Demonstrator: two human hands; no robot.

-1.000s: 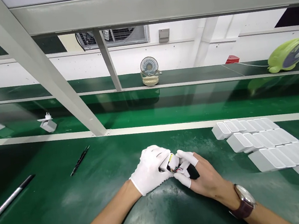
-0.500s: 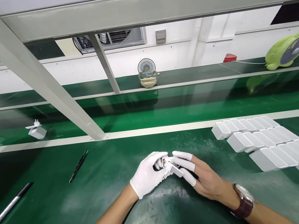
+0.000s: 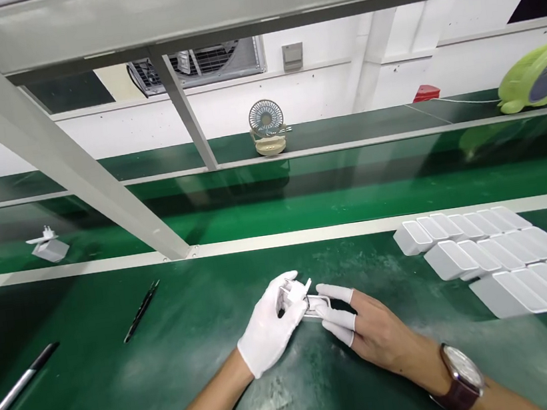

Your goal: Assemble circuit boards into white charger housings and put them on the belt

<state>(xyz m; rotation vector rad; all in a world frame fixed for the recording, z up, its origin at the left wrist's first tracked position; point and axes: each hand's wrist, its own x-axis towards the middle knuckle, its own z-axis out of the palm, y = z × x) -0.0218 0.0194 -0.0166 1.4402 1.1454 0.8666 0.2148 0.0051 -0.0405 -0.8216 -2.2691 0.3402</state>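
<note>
My left hand (image 3: 272, 326), in a white glove, is closed around a small white plug top (image 3: 295, 291) with metal pins pointing up and left. Just below and right of it lies an open white charger casing (image 3: 320, 302), partly hidden by my left thumb. My right hand (image 3: 364, 321) wears white finger cots and pinches the right end of that casing. What sits inside the casing is too small to make out.
Rows of white charger casings (image 3: 526, 286) stand at right. A black pen (image 3: 141, 312) and a silver-black rod (image 3: 18, 392) lie at left. Beyond the ledge is another white charger (image 3: 51, 248). A slanted post (image 3: 82, 169) rises at left; a small fan (image 3: 267, 126) stands behind.
The plug top has turned, its pins now pointing up-left instead of down-left. The casing's open face has come into view beneath my left thumb. The camera view has shifted slightly.
</note>
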